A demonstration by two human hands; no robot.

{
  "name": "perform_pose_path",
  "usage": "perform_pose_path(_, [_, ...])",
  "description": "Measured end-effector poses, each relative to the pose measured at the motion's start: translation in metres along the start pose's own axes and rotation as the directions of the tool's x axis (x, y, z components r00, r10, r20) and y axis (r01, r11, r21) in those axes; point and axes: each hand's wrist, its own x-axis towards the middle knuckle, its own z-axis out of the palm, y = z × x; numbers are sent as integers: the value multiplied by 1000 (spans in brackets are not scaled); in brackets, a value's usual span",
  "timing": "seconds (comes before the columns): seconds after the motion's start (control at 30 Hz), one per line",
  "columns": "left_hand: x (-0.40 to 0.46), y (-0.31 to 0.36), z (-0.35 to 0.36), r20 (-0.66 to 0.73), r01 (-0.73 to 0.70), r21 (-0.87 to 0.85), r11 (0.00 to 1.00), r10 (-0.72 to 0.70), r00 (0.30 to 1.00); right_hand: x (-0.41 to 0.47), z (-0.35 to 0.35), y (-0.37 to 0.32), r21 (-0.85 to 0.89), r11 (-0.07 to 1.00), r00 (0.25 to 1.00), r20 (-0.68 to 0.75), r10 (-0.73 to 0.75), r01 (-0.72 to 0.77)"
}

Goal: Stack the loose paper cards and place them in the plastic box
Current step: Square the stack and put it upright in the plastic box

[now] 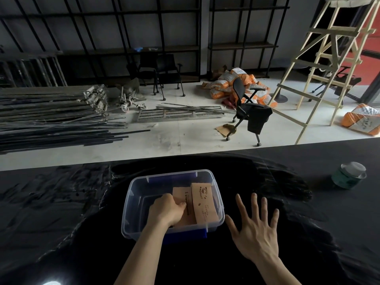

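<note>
A: Biggest first. Black table (pixel 61 212), glossy, streaked with glare, running off past the plastic box on every side.

B: The plastic box (pixel 131 194) itself?

A: Clear, rectangular, rounded corners, thin lip, no lid. Blue tabs on its far and near walls. It sits on the table at mid-frame, and everything else is placed from it.

B: Contents?

A: Paper cards (pixel 202 202) only. Tan, kraft-looking, matte, with small dark print. They lie in the right half of the box. One long card is tilted against the right wall, and more lie flatter just left of it. The box's left half shows bare floor.

B: Are they squared up?

A: Not neatly. The edges are offset. I cannot count them.

B: Hands?

A: Left hand (pixel 167 208) is reaching over the near wall into the box, fingers curled and pressed down on the left edge of the flatter cards, thumb against the paper. Whether it pinches a card or only pushes, I cannot tell.

B: Right?

A: Right hand (pixel 254 227) is outside the box, just beside its right wall, over the table, with the fingers spread wide and nothing in it.

B: Anything smaller?

A: A squat jar (pixel 348 175), greenish with a pale lid, sits on the table well to the right of the box
</note>
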Motion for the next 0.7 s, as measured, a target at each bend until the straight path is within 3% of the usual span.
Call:
perform_pose_path(0.3, [1, 4, 3, -6, -30, 80, 996, 30, 1000, 1, 0, 1, 13, 1000, 1000, -2, -9, 9])
perform_pose_path(0.6, [7, -1, 4, 43, -33, 51, 998, 31, 999, 1, -2, 1, 5, 1000, 1000, 4, -6, 6])
perform_pose_path(0.7, [2, -4, -2, -5, -51, 107, 993, 52, 999, 1, -2, 1, -3, 1000, 1000, 8, 1, -1])
